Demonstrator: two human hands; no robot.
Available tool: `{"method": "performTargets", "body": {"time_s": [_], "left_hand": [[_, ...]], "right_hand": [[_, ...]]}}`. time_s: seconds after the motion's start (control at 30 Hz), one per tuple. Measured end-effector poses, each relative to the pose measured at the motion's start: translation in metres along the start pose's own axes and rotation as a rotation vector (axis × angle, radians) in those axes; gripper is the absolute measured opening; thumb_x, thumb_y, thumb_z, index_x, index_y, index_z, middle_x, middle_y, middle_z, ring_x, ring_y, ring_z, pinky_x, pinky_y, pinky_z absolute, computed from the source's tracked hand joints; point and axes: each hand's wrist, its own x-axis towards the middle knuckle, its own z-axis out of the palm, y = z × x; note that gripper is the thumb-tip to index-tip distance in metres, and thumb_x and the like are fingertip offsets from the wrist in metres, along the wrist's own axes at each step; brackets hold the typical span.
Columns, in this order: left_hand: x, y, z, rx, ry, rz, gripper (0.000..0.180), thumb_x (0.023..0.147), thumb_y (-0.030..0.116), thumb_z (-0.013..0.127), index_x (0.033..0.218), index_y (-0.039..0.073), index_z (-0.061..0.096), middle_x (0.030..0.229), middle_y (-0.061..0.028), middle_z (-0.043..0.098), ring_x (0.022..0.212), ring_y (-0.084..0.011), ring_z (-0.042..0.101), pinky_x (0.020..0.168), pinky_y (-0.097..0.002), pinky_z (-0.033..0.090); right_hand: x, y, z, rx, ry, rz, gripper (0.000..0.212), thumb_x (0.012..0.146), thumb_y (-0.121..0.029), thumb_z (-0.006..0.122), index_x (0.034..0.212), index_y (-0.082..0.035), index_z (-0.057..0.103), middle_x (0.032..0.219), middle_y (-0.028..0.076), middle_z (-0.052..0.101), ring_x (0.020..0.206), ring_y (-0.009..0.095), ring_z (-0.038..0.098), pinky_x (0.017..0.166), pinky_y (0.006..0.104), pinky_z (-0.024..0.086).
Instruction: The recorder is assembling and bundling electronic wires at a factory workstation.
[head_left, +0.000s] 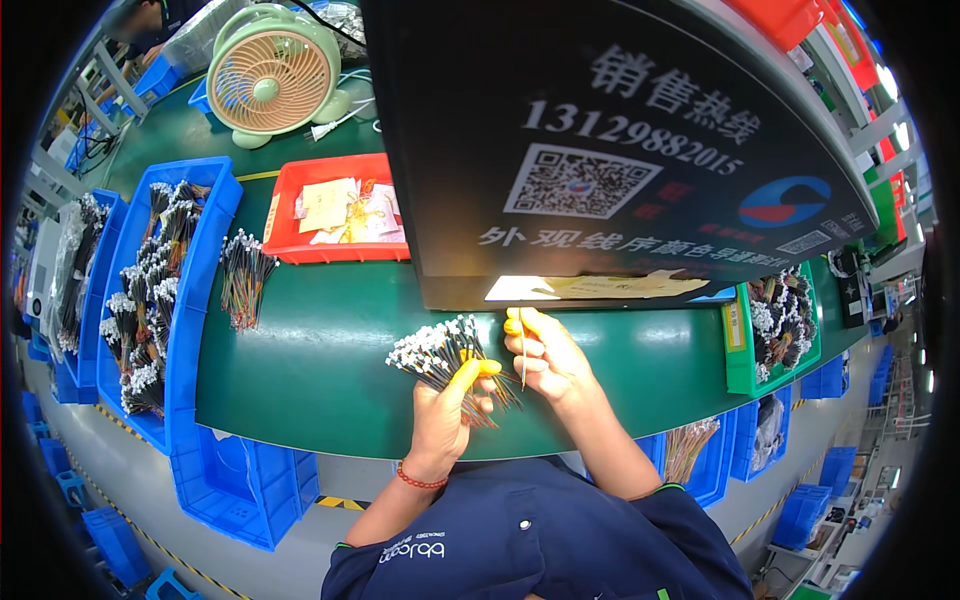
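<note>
Left hand [445, 408] grips a wire bundle [430, 357]; right hand [553, 360] pinches a thin wire [523, 352].

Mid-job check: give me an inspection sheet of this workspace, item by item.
Surface: green table, glossy, reflecting light.
Job's things: wire bundle with white connectors; thin wire.
Clutter: wire pile between the blue bin and red bin.
Hands: left hand holds the wire bundle; right hand pinches the thin wire; both wear yellow finger covers.
Cables: white plug and cord on the table beside the fan.
Surroundings: dark panel ahead, green bin at right, another person far left.
</note>
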Motion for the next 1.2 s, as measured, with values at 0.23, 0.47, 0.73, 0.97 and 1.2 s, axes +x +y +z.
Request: {"method": "performTargets", "body": {"time_s": [0.23,0.47,0.73,0.97,1.2], "left_hand": [[-0.002,0.0,0.002,0.012,0.035,-0.006,0.01,0.082,0.005,0.051,0.091,0.001,0.052,0.077,-0.0117,0.06,0.057,-0.0125,0.054,0.042,-0.0214,0.043],[-0.012,0.02,-0.011,0.059,0.063,0.075,0.012,0.083,0.008,0.051,0.091,0.0,0.053,0.069,-0.0102,0.059,0.05,-0.0096,0.049,0.038,-0.02,0.038],[-0.013,0.019,-0.021,0.516,0.099,0.176,0.023,0.085,0.013,0.047,0.099,-0.005,0.05,0.087,-0.0154,0.06,0.06,-0.0167,0.061,0.033,-0.0181,0.042],[0.002,0.008,-0.007,0.381,0.128,0.246,0.012,0.083,0.01,0.051,0.091,0.001,0.053,0.062,-0.0013,0.053,0.042,-0.0039,0.045,0.033,-0.0157,0.028],[0.007,0.02,0.019,0.206,-0.034,0.017,0.008,0.081,0.011,0.056,0.077,0.005,0.053,0.053,0.0031,0.043,0.037,-0.0023,0.03,0.033,-0.0177,0.024]], "right_hand": [[-0.014,0.003,0.01,-0.372,-0.008,-0.147,0.016,0.084,-0.017,0.049,0.086,-0.001,0.053,0.069,0.002,0.05,0.043,0.001,0.033,0.033,0.0135,0.026],[-0.028,0.005,0.004,-0.586,0.066,-0.26,0.016,0.082,-0.015,0.054,0.085,0.001,0.054,0.067,0.004,0.053,0.04,0.003,0.036,0.033,0.0165,0.03],[-0.019,0.006,0.003,-0.618,0.046,-0.287,0.018,0.082,-0.016,0.054,0.085,0.002,0.054,0.065,0.005,0.054,0.04,0.004,0.037,0.033,0.0175,0.032],[-0.03,0.009,0.012,-0.729,0.036,-0.251,0.019,0.082,-0.017,0.054,0.082,0.002,0.054,0.062,0.004,0.054,0.039,0.004,0.037,0.033,0.0176,0.032],[-0.042,0.016,0.014,-0.954,-0.12,-0.125,0.015,0.082,-0.014,0.052,0.078,0.0,0.053,0.063,0.005,0.055,0.037,0.007,0.041,0.033,0.0194,0.033]]}}
